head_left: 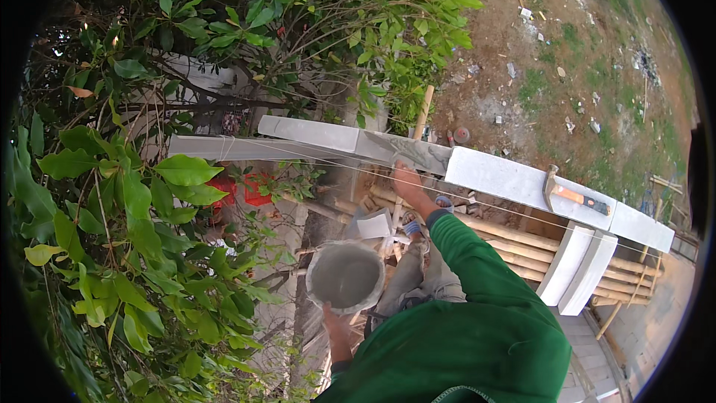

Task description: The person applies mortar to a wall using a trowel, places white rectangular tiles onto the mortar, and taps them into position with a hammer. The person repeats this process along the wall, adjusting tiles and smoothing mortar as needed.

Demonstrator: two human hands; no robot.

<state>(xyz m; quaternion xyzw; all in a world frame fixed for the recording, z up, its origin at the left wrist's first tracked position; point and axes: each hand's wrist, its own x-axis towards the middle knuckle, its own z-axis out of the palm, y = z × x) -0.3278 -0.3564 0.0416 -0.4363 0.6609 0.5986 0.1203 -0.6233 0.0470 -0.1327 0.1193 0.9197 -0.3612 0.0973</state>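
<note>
My left hand (338, 326) grips the near rim of a round grey mortar bucket (311, 275), which holds smooth grey mortar (344, 276). My right arm, in a green sleeve, reaches forward to the wall top. There my right hand (408, 181) is closed beside a dark grey wet patch (418, 154) between two pale blocks. Whatever it holds is hard to make out against the grey. The left pale block (309, 133) and the right pale block (492, 172) lie end to end along the curving wall line. A thin string (328, 158) runs along the near side of the blocks.
A hammer (570, 194) rests on the wall to the right. Two pale blocks (578, 272) lean across bamboo poles (507, 235). Leafy branches (134, 201) crowd the left. Below, beyond the wall, is littered ground (552, 82). A bamboo pole (424, 112) sticks up behind the wall.
</note>
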